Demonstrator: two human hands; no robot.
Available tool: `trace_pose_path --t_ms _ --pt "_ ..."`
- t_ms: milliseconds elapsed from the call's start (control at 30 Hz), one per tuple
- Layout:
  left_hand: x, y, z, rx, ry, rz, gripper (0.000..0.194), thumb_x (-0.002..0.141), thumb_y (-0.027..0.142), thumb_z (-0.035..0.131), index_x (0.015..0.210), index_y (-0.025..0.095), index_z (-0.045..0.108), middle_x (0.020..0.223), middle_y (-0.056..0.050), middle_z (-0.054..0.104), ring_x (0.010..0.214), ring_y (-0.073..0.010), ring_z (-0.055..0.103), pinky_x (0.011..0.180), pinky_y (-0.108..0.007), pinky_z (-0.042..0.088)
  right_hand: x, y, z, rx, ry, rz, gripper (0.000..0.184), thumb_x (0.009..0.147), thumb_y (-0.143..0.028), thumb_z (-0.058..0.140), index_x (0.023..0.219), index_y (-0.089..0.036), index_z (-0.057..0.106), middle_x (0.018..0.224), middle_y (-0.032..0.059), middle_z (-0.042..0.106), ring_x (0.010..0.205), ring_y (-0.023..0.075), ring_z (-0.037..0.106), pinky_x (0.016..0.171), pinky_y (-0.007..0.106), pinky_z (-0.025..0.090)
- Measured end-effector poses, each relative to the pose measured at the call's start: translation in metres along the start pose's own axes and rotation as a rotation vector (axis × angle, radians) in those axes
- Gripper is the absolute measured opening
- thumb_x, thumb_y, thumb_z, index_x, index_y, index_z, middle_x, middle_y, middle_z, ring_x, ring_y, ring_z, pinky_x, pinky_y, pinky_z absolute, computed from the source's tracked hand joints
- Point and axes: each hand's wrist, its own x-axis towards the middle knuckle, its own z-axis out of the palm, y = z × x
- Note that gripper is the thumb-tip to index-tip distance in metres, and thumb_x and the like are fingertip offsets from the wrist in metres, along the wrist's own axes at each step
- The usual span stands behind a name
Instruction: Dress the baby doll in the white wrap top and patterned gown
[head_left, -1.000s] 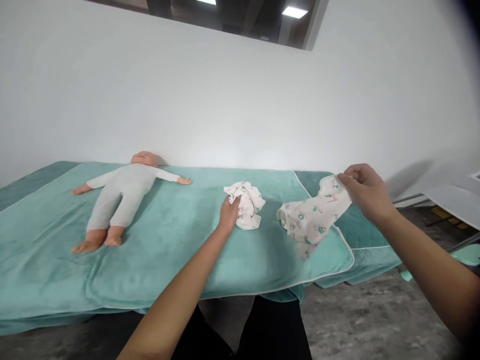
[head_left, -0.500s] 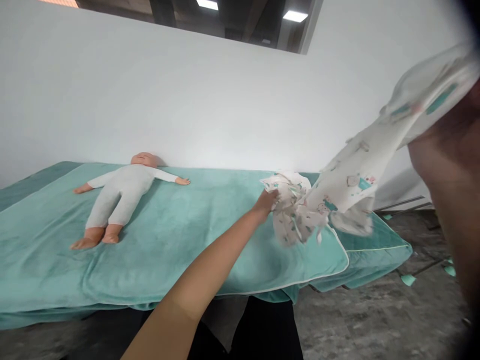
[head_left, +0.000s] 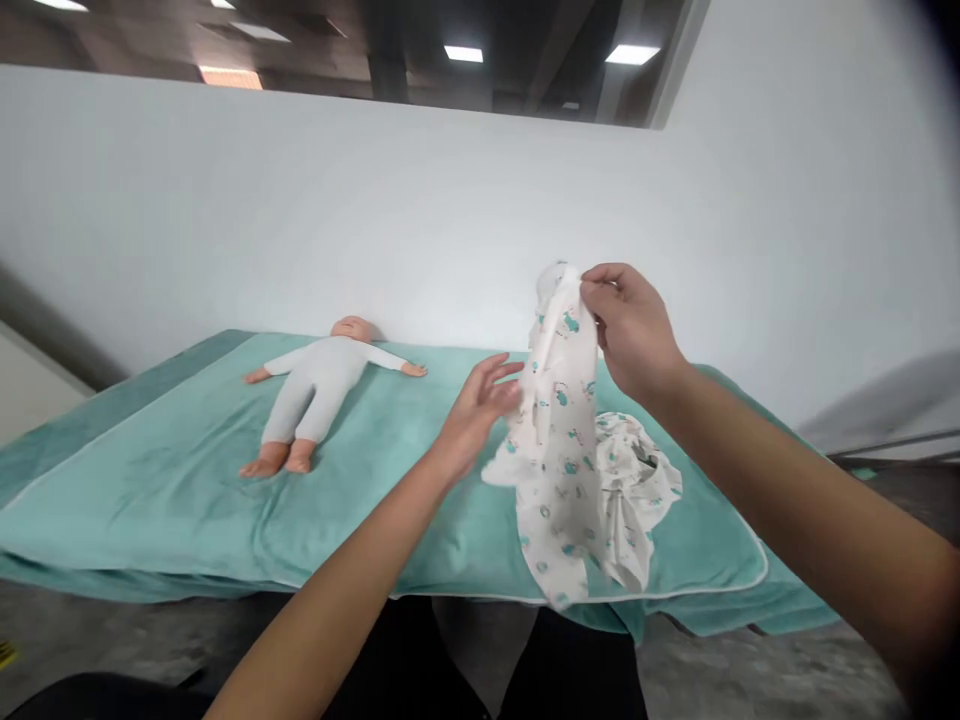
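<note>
I have the right hand (head_left: 634, 330) pinched on the top edge of a garment (head_left: 562, 400), thumb and fingers clamped together on the cloth. The garment hangs down from that grip in a long, loose drape, white with small green and pink prints, its lower end hanging over the near edge of the blanket (head_left: 405, 500). I have the left hand (head_left: 474, 415) just beside it, palm turned toward the cloth, fingers spread and curled with nothing gripped; I cannot tell whether the fingertips touch it.

A second garment (head_left: 634, 490) with a like print lies crumpled on the blanket, right behind the hanging one and below the right wrist. I cannot tell whether the two touch.

Well to the left I see a doll (head_left: 322, 375) lying on its back, arms stretched out, head near the wall (head_left: 300, 220) and feet toward my side. It is white from neck to ankles. The blanket, pale green with a white border, spreads over a darker green surface (head_left: 82, 427). Above the wall I see a window (head_left: 517, 75) showing bright ceiling lights, and below are dark-clad legs (head_left: 577, 665) and grey floor (head_left: 765, 675).
</note>
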Motion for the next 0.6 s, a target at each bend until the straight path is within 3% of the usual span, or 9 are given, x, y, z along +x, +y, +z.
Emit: trace_pose_path --t_ms 67,167,267,333,400,500,533,600 --pt "-0.003 0.008 -0.012 0.140 0.003 0.047 0.065 0.078 0.038 0.078 0.136 0.027 0.051 0.143 -0.007 0.056 0.130 -0.0273 0.053 0.101 -0.036 0.048 -0.001 -0.006 0.028 0.055 -0.092 -0.023 0.019 0.087 -0.040 0.062 0.097 -0.025 0.055 0.083 0.0001 0.055 0.079 0.0157 0.058 0.067 0.029 0.047" --pt "-0.003 0.016 -0.024 0.309 0.073 0.038 0.044 0.078 0.042 0.076 0.114 0.020 0.064 0.114 -0.006 0.070 0.108 -0.0284 0.064 0.091 -0.037 0.052 -0.003 -0.009 0.063 0.069 -0.293 -0.066 0.024 0.087 -0.043 0.064 0.103 -0.026 0.059 0.089 0.0009 0.060 0.089 0.0190 0.062 0.077 0.034 0.051" --pt "-0.004 0.020 -0.043 0.357 0.258 0.027 0.030 0.082 0.045 0.068 0.087 0.016 0.067 0.083 -0.004 0.070 0.087 -0.0262 0.067 0.079 -0.037 0.053 -0.016 0.022 0.074 -0.038 -0.507 -0.067 0.038 0.083 -0.044 0.070 0.118 -0.030 0.061 0.105 0.0030 0.065 0.108 0.0251 0.061 0.093 0.041 0.051" --pt "-0.005 0.021 -0.062 0.309 0.367 0.024 0.029 0.080 0.043 0.069 0.085 0.015 0.066 0.081 -0.004 0.070 0.084 -0.0255 0.067 0.077 -0.037 0.053 -0.038 0.060 0.062 -0.189 -0.581 -0.017 0.047 0.082 -0.046 0.071 0.126 -0.033 0.060 0.118 0.0044 0.066 0.119 0.0292 0.058 0.099 0.045 0.048" --pt "-0.006 0.020 -0.083 0.229 0.411 0.006 0.030 0.077 0.042 0.071 0.089 0.015 0.067 0.086 -0.005 0.071 0.086 -0.0261 0.068 0.080 -0.038 0.053 -0.072 0.103 0.038 -0.387 -0.598 0.076 0.055 0.082 -0.048 0.069 0.134 -0.034 0.057 0.131 0.0072 0.063 0.129 0.0330 0.053 0.105 0.048 0.045" --pt "-0.004 0.021 -0.107 0.074 0.363 -0.017 0.032 0.075 0.038 0.073 0.096 0.015 0.067 0.092 -0.008 0.072 0.092 -0.0284 0.069 0.085 -0.042 0.054 -0.129 0.155 -0.007 -0.745 -0.778 0.216 0.070 0.081 -0.048 0.068 0.145 -0.029 0.049 0.148 0.0130 0.052 0.142 0.0371 0.042 0.113 0.051 0.037" --pt "-0.003 0.023 -0.111 0.018 0.342 -0.012 0.032 0.073 0.035 0.073 0.097 0.015 0.067 0.093 -0.008 0.073 0.094 -0.0293 0.069 0.087 -0.044 0.054 -0.144 0.167 -0.019 -0.839 -0.838 0.249 0.071 0.081 -0.047 0.067 0.146 -0.027 0.048 0.151 0.0148 0.049 0.144 0.0379 0.039 0.114 0.052 0.036" --pt "-0.002 0.029 -0.112 -0.090 0.325 0.005 0.028 0.070 0.029 0.071 0.094 0.015 0.066 0.092 -0.008 0.072 0.100 -0.0312 0.069 0.090 -0.046 0.054 -0.160 0.177 -0.030 -0.941 -0.839 0.301 0.066 0.085 -0.044 0.061 0.146 -0.023 0.048 0.150 0.0180 0.050 0.143 0.0396 0.041 0.112 0.056 0.037"
